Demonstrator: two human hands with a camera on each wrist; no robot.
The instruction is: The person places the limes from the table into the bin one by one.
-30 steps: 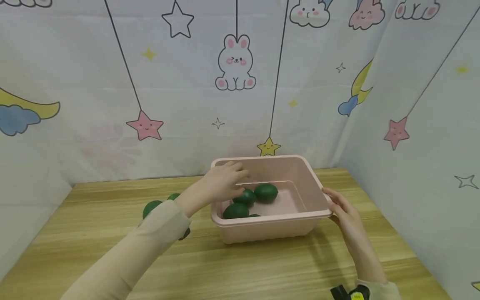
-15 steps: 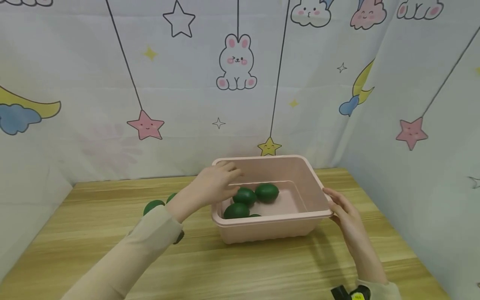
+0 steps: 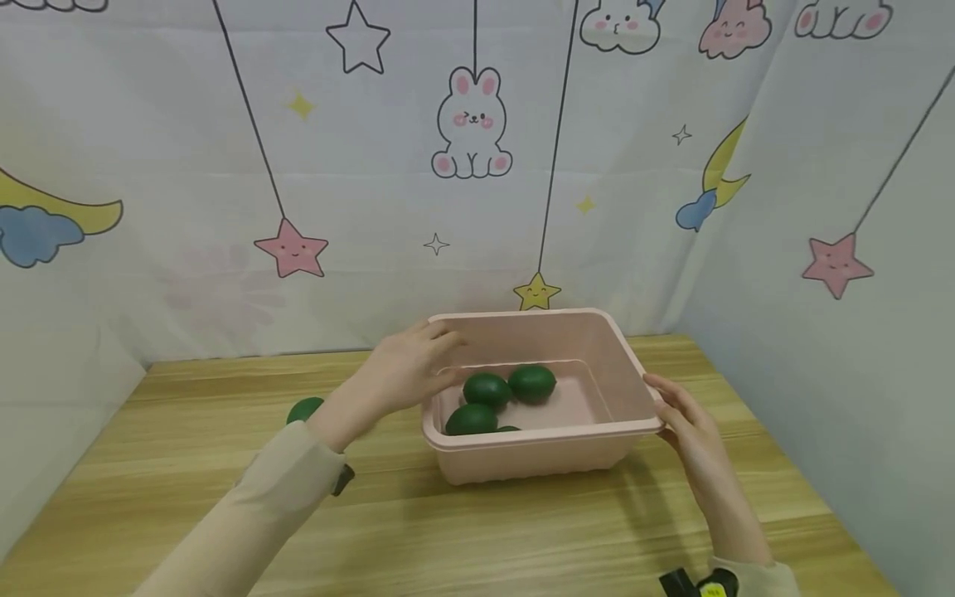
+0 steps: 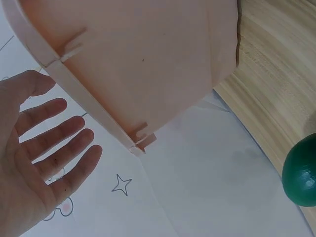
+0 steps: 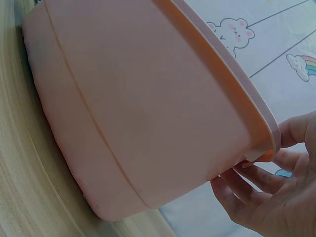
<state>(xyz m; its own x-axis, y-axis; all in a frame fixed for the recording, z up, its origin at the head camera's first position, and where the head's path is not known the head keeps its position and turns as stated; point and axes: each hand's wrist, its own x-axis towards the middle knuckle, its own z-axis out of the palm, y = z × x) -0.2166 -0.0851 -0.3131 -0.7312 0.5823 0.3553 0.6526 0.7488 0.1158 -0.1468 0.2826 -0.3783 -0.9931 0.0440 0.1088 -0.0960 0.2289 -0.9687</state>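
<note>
Left hand (image 3: 406, 365) held nothing; right hand (image 3: 685, 419) gripped a pale pink, rectangular plastic bin (image 3: 537, 458).
The left hand's fingers were spread loosely near the bin's left rim; the right hand's were curled at its near right corner. Inside the bin lay four dark-green, smooth oval objects (image 3: 487, 390), one mostly hidden by its front wall. Left of the bin, another green rounded object (image 3: 304, 409) sat on the wood-grained surface (image 3: 448, 539).

Soft, muted light casts a faint shadow on the tabletop (image 3: 477, 539) beside the pink bin (image 3: 537, 456); the right wrist view looks dimmest.
</note>
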